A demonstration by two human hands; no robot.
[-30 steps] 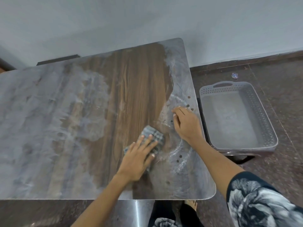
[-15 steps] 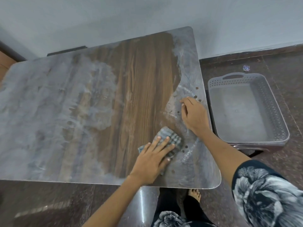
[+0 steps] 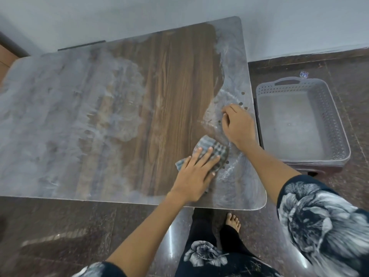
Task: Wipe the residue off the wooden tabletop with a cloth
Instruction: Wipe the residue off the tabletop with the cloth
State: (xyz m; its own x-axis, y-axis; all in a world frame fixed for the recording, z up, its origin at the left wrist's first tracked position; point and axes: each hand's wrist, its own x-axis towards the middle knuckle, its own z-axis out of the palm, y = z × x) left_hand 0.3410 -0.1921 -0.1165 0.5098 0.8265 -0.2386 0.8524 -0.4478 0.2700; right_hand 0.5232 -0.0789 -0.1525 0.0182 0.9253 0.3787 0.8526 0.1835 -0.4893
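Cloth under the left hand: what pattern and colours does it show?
The cloth is checked in grey, white and darker stripes, seen in the head view.

Short sleeves (image 3: 319,220): dark navy fabric, large grey-white floral print. Forearms bare below them. Trousers (image 3: 207,254) dark with the same flower print; foot (image 3: 233,219) bare.

A plain pale wall (image 3: 179,9) runs behind, meeting a dark speckled stone floor (image 3: 60,226) that shines faintly. A grey perforated plastic basket (image 3: 339,124) sits on a dark low stool (image 3: 319,169) to the right.
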